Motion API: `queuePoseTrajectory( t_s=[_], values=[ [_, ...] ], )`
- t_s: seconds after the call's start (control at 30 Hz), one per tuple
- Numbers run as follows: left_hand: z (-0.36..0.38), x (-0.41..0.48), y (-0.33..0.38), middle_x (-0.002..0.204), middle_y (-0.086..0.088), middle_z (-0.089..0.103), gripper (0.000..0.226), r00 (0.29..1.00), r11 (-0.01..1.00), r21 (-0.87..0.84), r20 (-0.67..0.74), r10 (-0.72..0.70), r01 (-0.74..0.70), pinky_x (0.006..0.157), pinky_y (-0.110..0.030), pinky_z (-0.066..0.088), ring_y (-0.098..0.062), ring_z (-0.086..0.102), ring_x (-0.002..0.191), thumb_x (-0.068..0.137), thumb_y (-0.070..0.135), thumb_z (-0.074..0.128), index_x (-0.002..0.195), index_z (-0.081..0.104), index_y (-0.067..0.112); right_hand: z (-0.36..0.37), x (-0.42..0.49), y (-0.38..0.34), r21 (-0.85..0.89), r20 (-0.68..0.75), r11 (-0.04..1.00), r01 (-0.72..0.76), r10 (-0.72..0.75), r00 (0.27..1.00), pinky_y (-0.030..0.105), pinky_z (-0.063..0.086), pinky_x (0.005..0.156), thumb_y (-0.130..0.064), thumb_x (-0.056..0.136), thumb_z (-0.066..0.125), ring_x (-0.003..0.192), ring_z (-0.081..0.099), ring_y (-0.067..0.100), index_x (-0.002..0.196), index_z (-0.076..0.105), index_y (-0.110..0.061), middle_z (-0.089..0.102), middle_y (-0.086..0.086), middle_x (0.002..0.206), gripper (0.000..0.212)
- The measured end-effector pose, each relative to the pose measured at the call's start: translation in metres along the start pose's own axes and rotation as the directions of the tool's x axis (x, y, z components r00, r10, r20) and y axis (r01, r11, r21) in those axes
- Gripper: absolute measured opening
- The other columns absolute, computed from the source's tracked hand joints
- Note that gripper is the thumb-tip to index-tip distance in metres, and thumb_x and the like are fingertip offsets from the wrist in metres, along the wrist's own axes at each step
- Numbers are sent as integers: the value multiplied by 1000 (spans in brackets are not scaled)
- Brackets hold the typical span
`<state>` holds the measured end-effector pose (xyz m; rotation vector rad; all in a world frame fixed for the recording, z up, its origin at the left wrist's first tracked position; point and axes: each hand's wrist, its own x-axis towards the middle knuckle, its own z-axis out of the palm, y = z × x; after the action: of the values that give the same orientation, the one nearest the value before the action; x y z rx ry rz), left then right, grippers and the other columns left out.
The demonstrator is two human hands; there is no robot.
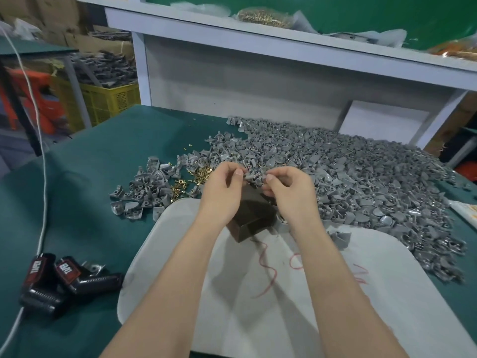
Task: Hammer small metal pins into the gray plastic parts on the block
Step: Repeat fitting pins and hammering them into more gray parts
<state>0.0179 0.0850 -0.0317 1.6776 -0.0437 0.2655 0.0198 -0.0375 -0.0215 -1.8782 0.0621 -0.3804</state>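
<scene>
Covering green table — gray parts, shelf above.

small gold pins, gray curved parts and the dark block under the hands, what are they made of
Small gold pins: likely brass, bright yellow metallic glint. Gray curved parts: moulded plastic, matte, some faces shinier. Dark brown block: unclear, maybe metal or hardwood, dull flat faces.

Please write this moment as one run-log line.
left hand: pinches gray part | right hand: pinches gray part | block: under hands | pins: loose on table
</scene>
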Motion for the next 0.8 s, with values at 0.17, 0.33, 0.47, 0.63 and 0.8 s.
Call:
queuePoseTrajectory(
  t_s=[0.17, 0.33, 0.47, 0.63, 0.8],
  values=[
    [-1, 3, -10, 93, 6, 60, 14, 991, 920, 378, -42, 130, -105, 81, -26, 39, -15, 55, 91, 95, 20, 51, 95, 64, 23, -2, 0, 2, 43, 43, 995, -87, 85, 995, 13, 50, 61, -3, 90, 51, 58, 59, -3, 84, 61, -20, 65, -3, 79, 21],
    [0, 2, -17, 102, 10, 61, 13, 993, 753, 653, -2, 115, -86, 90, -36, 27, -19, 49, 106, 93, 28, 54, 98, 66, 30, -3, 2, 5, 60, 105, 991, -119, 113, 988, 14, 53, 63, 3, 89, 54, 65, 62, 7, 85, 66, -13, 65, 1, 75, 20],
    [0, 1, -16, 96, 14, 54, 14, 994, 745, 661, 5, 112, -87, 84, -34, 21, -20, 46, 109, 91, 26, 56, 100, 66, 32, -4, 4, 7, 79, 116, 983, -164, 154, 981, 18, 56, 66, 6, 88, 55, 65, 66, 13, 77, 63, -12, 66, 7, 72, 23],
    [1, 1, -15, 94, 13, 45, 17, 997, 748, 660, 21, 74, -69, 89, -37, 25, -21, 44, 111, 92, 26, 55, 101, 65, 36, -2, 3, 5, -47, 77, 996, -72, 75, 994, 15, 54, 64, 2, 95, 44, 71, 68, 11, 79, 55, -19, 67, 4, 78, 29],
    [2, 2, -16, 96, 12, 45, 17, 997, 754, 653, 24, 76, -74, 90, -37, 25, -22, 43, 111, 91, 28, 55, 103, 65, 36, -6, 3, 5, -151, 67, 988, -15, 25, 997, 24, 56, 73, -6, 98, 41, 74, 68, 9, 81, 47, -23, 67, 1, 80, 25]
  ],
)
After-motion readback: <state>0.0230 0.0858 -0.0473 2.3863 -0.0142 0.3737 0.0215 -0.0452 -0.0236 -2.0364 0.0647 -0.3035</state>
